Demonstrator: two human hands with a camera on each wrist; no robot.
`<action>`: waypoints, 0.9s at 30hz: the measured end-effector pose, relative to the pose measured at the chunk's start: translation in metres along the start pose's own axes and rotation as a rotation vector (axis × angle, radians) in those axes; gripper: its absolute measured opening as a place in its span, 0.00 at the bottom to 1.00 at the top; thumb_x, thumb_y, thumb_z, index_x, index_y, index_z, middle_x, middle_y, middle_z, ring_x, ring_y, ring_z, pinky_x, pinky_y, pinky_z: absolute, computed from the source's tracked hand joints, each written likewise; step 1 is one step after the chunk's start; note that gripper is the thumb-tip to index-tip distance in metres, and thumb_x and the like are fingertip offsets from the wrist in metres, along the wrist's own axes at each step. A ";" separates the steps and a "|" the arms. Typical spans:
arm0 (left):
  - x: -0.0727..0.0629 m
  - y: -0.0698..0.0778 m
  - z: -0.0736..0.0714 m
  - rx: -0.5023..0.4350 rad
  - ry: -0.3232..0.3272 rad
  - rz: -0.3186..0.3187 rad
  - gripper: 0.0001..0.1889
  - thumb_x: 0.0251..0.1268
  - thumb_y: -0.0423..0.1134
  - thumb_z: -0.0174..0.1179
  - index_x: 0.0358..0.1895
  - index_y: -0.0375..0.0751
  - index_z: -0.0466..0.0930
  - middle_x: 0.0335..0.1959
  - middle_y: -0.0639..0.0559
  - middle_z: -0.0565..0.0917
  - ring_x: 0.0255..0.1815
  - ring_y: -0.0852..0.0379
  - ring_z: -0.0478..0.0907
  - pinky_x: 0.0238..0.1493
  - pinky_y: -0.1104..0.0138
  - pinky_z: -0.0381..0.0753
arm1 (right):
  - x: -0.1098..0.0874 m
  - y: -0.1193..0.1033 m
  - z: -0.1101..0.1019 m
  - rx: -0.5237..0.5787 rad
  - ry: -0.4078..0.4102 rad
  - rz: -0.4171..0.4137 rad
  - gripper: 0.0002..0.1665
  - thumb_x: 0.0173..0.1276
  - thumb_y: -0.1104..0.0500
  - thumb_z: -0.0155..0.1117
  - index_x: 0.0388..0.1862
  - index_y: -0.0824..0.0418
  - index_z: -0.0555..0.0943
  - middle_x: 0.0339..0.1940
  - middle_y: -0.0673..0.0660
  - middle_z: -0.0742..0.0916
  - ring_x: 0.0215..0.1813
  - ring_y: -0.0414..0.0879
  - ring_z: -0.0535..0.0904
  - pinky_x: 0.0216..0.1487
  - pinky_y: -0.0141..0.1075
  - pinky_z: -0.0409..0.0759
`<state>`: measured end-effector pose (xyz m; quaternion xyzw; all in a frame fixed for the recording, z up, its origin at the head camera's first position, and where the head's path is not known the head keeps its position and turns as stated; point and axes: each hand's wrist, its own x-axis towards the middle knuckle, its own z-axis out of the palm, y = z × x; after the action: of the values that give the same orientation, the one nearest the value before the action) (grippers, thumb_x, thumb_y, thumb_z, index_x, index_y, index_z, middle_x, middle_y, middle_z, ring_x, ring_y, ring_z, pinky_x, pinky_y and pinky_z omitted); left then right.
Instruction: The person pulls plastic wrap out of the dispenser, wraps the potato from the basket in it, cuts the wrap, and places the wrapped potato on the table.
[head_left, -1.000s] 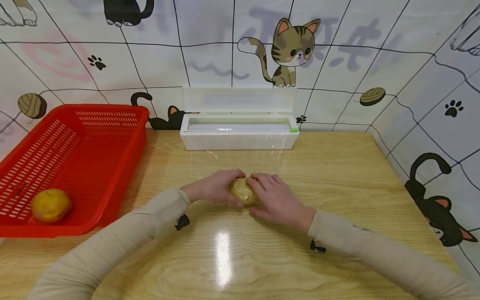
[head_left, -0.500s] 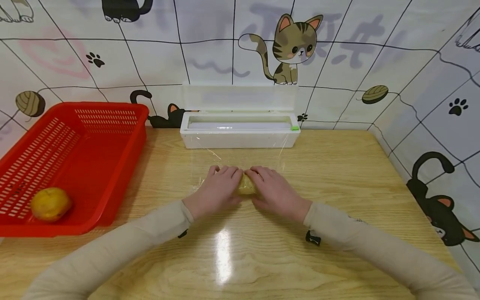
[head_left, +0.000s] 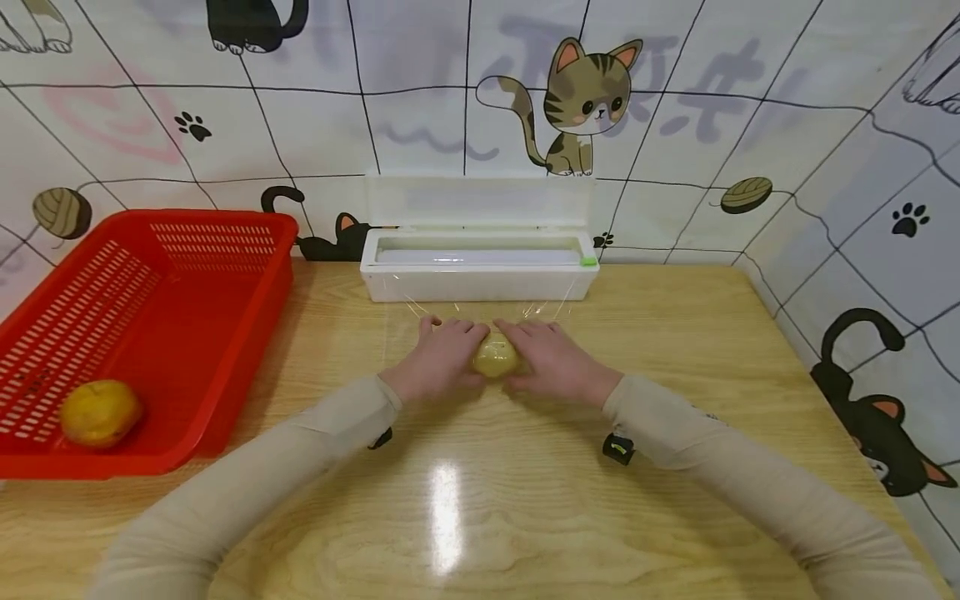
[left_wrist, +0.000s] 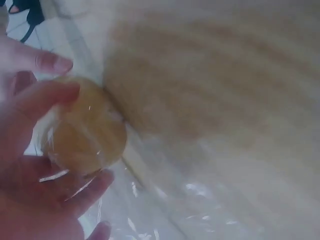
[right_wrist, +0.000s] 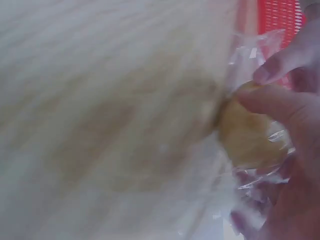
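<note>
A round yellow fruit (head_left: 496,356), covered in clear cling film (left_wrist: 135,200), is between the two hands on the wooden table. My left hand (head_left: 442,357) holds its left side, with the fingers and thumb curled round it in the left wrist view. From the other side my right hand (head_left: 558,360) grips the fruit, its thumb and fingers bent about it in the right wrist view. The film stretches from the fruit back to a white cling film box (head_left: 480,282), whose lid stands raised. Part of the fruit is hidden behind the fingers.
A red plastic basket (head_left: 262,350) stands at the left, with another yellow fruit (head_left: 101,414) inside. The wooden table (head_left: 675,333) meets a cat-patterned wall covering (head_left: 420,125) at the back and right. A green piece (head_left: 588,262) sits on the box's right front edge.
Both hands have moved away from the body, towards the box, with the wrapped fruit between them. The left hand has turned over, its back now facing up. Creases show in the film.
</note>
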<state>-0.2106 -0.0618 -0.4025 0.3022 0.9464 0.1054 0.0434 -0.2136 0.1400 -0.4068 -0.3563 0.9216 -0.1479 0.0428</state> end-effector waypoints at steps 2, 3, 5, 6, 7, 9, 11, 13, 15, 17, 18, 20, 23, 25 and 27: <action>0.008 -0.002 -0.003 -0.003 -0.049 -0.004 0.29 0.51 0.48 0.72 0.55 0.39 0.74 0.47 0.48 0.80 0.50 0.48 0.75 0.54 0.45 0.59 | 0.000 0.000 -0.001 -0.114 0.048 -0.024 0.53 0.55 0.46 0.75 0.72 0.68 0.61 0.63 0.65 0.74 0.65 0.59 0.67 0.64 0.56 0.62; 0.012 -0.003 -0.005 -0.005 -0.074 -0.005 0.28 0.50 0.48 0.72 0.53 0.40 0.74 0.45 0.49 0.80 0.49 0.49 0.75 0.53 0.45 0.61 | 0.000 -0.001 -0.002 -0.156 0.071 -0.036 0.53 0.54 0.44 0.75 0.71 0.68 0.62 0.64 0.65 0.73 0.65 0.59 0.66 0.64 0.55 0.61; 0.019 -0.007 -0.009 -0.036 -0.122 -0.008 0.27 0.49 0.47 0.72 0.51 0.41 0.75 0.42 0.51 0.81 0.45 0.52 0.76 0.50 0.48 0.63 | 0.000 -0.005 -0.003 -0.206 0.110 -0.061 0.52 0.54 0.42 0.74 0.70 0.68 0.64 0.63 0.64 0.73 0.65 0.58 0.66 0.64 0.54 0.62; 0.022 -0.009 -0.012 -0.052 -0.146 -0.007 0.25 0.48 0.46 0.72 0.49 0.41 0.75 0.40 0.53 0.81 0.43 0.53 0.76 0.48 0.49 0.64 | 0.001 -0.007 -0.003 -0.220 0.115 -0.066 0.52 0.55 0.42 0.74 0.69 0.69 0.64 0.63 0.64 0.74 0.65 0.58 0.67 0.64 0.53 0.63; 0.025 -0.011 -0.014 -0.069 -0.169 -0.005 0.25 0.49 0.46 0.71 0.50 0.41 0.75 0.39 0.53 0.81 0.42 0.54 0.76 0.47 0.49 0.64 | 0.001 -0.009 -0.003 -0.226 0.113 -0.064 0.51 0.55 0.43 0.74 0.69 0.69 0.65 0.63 0.64 0.74 0.65 0.58 0.68 0.64 0.53 0.63; 0.029 -0.016 -0.017 -0.123 -0.200 0.010 0.26 0.50 0.44 0.70 0.52 0.39 0.74 0.40 0.52 0.81 0.41 0.54 0.76 0.47 0.51 0.67 | 0.002 -0.012 -0.002 -0.221 0.096 -0.052 0.51 0.55 0.45 0.75 0.68 0.71 0.65 0.63 0.66 0.74 0.64 0.59 0.68 0.64 0.52 0.65; 0.032 -0.022 -0.018 -0.206 -0.224 0.014 0.30 0.52 0.44 0.69 0.58 0.37 0.71 0.43 0.49 0.80 0.43 0.52 0.76 0.49 0.54 0.70 | 0.003 -0.012 0.000 -0.219 0.081 -0.028 0.52 0.53 0.47 0.77 0.68 0.72 0.63 0.62 0.68 0.73 0.65 0.61 0.68 0.65 0.52 0.64; 0.034 -0.029 -0.018 -0.317 -0.233 0.008 0.35 0.55 0.45 0.69 0.63 0.35 0.65 0.45 0.45 0.79 0.45 0.51 0.76 0.49 0.57 0.73 | 0.008 -0.009 0.003 -0.221 0.092 -0.023 0.51 0.52 0.50 0.78 0.66 0.73 0.64 0.60 0.68 0.74 0.63 0.61 0.69 0.65 0.50 0.65; 0.034 -0.036 -0.018 -0.421 -0.224 0.012 0.38 0.57 0.44 0.70 0.65 0.33 0.60 0.46 0.41 0.78 0.44 0.50 0.75 0.46 0.60 0.75 | 0.014 -0.006 0.004 -0.216 0.098 -0.023 0.48 0.51 0.52 0.79 0.64 0.73 0.66 0.58 0.68 0.75 0.61 0.60 0.71 0.65 0.48 0.66; 0.032 -0.041 -0.018 -0.493 -0.211 0.004 0.36 0.58 0.43 0.70 0.63 0.32 0.59 0.43 0.41 0.75 0.42 0.50 0.73 0.44 0.61 0.75 | 0.020 -0.004 0.002 -0.201 0.079 -0.009 0.46 0.52 0.54 0.78 0.63 0.72 0.67 0.57 0.67 0.77 0.60 0.59 0.72 0.64 0.47 0.66; 0.031 -0.042 -0.017 -0.501 -0.194 0.009 0.34 0.59 0.42 0.69 0.62 0.32 0.60 0.41 0.41 0.74 0.40 0.50 0.72 0.43 0.61 0.74 | 0.023 -0.003 0.001 -0.190 0.054 0.001 0.45 0.53 0.54 0.77 0.64 0.72 0.67 0.57 0.66 0.77 0.60 0.59 0.72 0.64 0.47 0.66; 0.027 -0.041 -0.016 -0.438 -0.141 0.026 0.31 0.60 0.42 0.68 0.59 0.31 0.62 0.42 0.41 0.71 0.40 0.50 0.70 0.44 0.60 0.73 | 0.028 -0.002 -0.004 -0.154 -0.008 0.023 0.46 0.53 0.54 0.76 0.65 0.72 0.66 0.58 0.67 0.76 0.61 0.60 0.71 0.64 0.48 0.66; 0.022 -0.031 -0.017 -0.235 -0.034 0.065 0.27 0.62 0.42 0.66 0.58 0.32 0.66 0.48 0.39 0.70 0.46 0.48 0.70 0.49 0.57 0.74 | 0.036 0.002 -0.009 -0.102 -0.086 0.045 0.47 0.53 0.54 0.76 0.67 0.71 0.65 0.57 0.65 0.78 0.57 0.59 0.75 0.61 0.47 0.70; 0.020 -0.023 -0.018 -0.064 0.022 0.094 0.25 0.64 0.43 0.64 0.59 0.34 0.68 0.53 0.40 0.71 0.52 0.46 0.71 0.53 0.53 0.72 | 0.040 0.005 -0.012 -0.075 -0.116 0.059 0.48 0.52 0.53 0.77 0.68 0.69 0.65 0.55 0.63 0.79 0.54 0.56 0.77 0.58 0.46 0.73; 0.020 -0.016 -0.020 0.045 0.051 0.109 0.23 0.66 0.42 0.63 0.59 0.36 0.70 0.55 0.42 0.74 0.56 0.45 0.72 0.55 0.49 0.71 | 0.041 0.006 -0.014 -0.071 -0.120 0.079 0.51 0.52 0.52 0.77 0.69 0.67 0.63 0.54 0.62 0.80 0.52 0.55 0.78 0.56 0.47 0.74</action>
<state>-0.2388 -0.0669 -0.3872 0.3516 0.9314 0.0940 0.0067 -0.2507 0.1196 -0.3946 -0.3293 0.9353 -0.0919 0.0909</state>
